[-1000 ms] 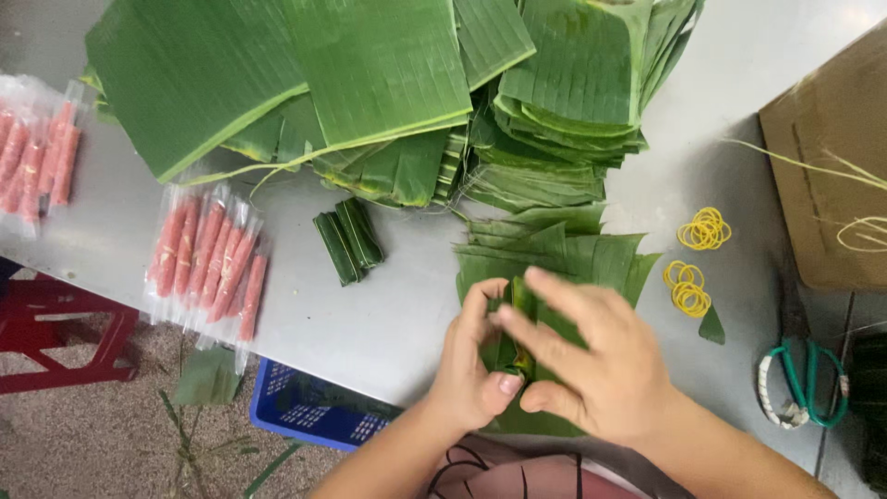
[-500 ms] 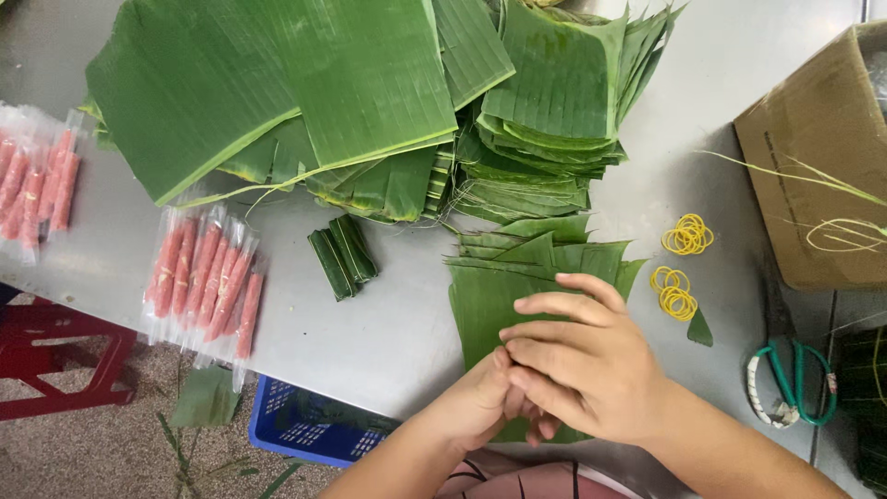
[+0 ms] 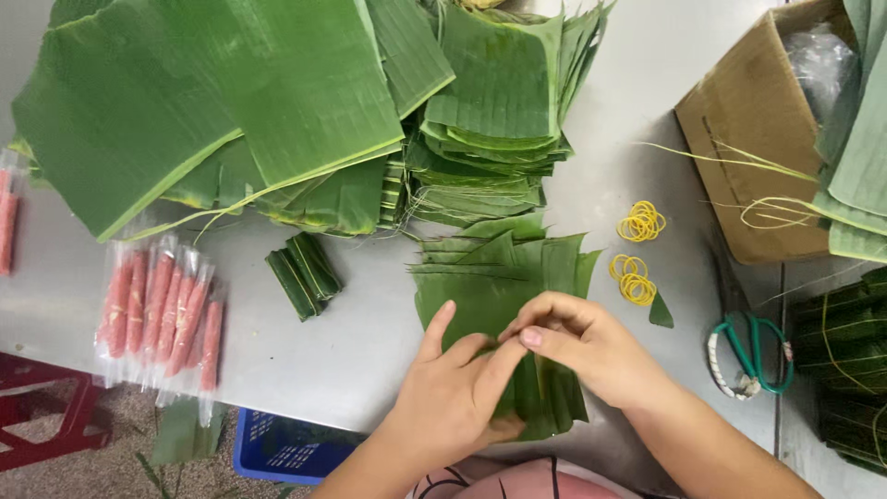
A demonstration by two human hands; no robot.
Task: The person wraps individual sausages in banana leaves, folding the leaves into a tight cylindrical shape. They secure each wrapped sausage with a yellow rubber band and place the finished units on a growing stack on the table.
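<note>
Both hands work on the leaf stack (image 3: 504,277), a pile of cut banana leaf pieces lying on the grey table (image 3: 370,360) at its near edge. The left hand (image 3: 453,397) rests on the near part of the stack with thumb raised and fingers bent, the index tip meeting the right hand (image 3: 587,346). The right hand's fingers are curled nearly closed, pinching the top leaf between thumb and forefinger. Just right of the stack lie yellow rubber bands (image 3: 636,277), and further right green-handled scissors (image 3: 753,356). Left of the stack sits a small folded leaf bundle (image 3: 303,274), and beyond it a pack of pink sausages (image 3: 162,314). Behind the stack lie big whole banana leaves (image 3: 231,102). A cardboard box (image 3: 748,157) stands well right of the stack, behind the scissors
</note>
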